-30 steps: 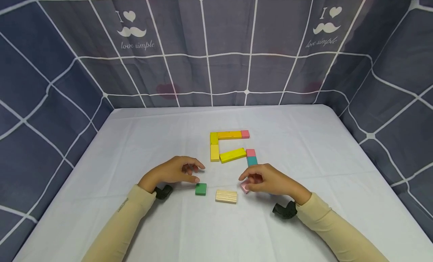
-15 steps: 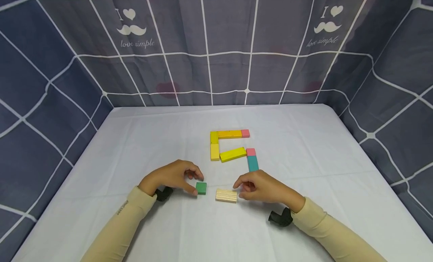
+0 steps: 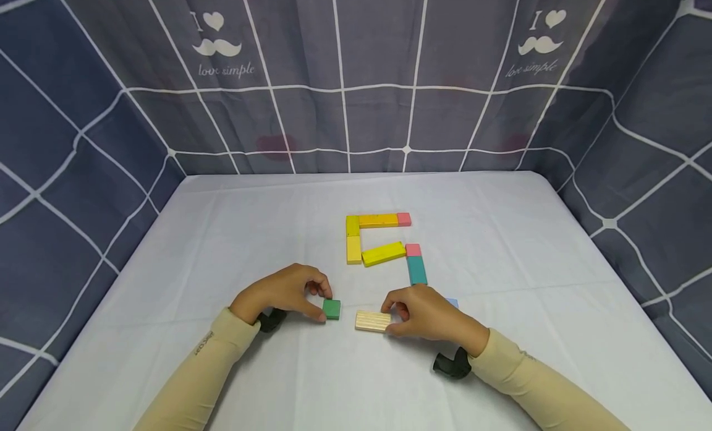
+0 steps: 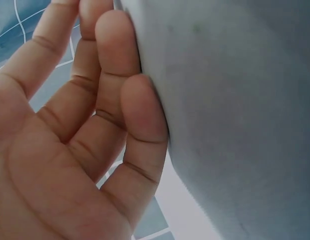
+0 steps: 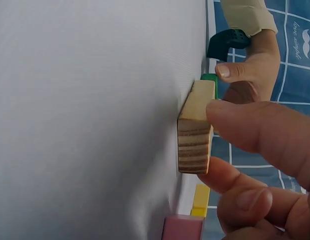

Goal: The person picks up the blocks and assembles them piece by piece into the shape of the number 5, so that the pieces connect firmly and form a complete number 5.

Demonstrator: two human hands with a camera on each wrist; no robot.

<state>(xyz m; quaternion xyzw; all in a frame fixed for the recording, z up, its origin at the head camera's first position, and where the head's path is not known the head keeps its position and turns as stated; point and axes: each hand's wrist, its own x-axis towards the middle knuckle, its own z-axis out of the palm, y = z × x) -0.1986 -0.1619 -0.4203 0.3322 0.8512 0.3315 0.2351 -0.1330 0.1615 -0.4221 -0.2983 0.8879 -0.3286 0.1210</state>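
In the head view my left hand has thumb and index finger at the near and far edges of a small green block, pinching its left end. The left wrist view shows only the palm and curled fingers beside the white cloth. My right hand pinches the right end of a plain wooden block with striped grain, thumb on the near side, index finger on the far side. In the right wrist view the thumb meets the wooden block's edge, and a pink block stands close below it.
Farther back, yellow and orange blocks, pink end blocks and a teal block form a bent outline. A light blue block peeks out behind my right hand. White cloth covers the table; checked fabric surrounds it.
My right hand has moved left from over the pink block to the wooden block and taken hold of its end. My left hand has come down and closed in on the green block.
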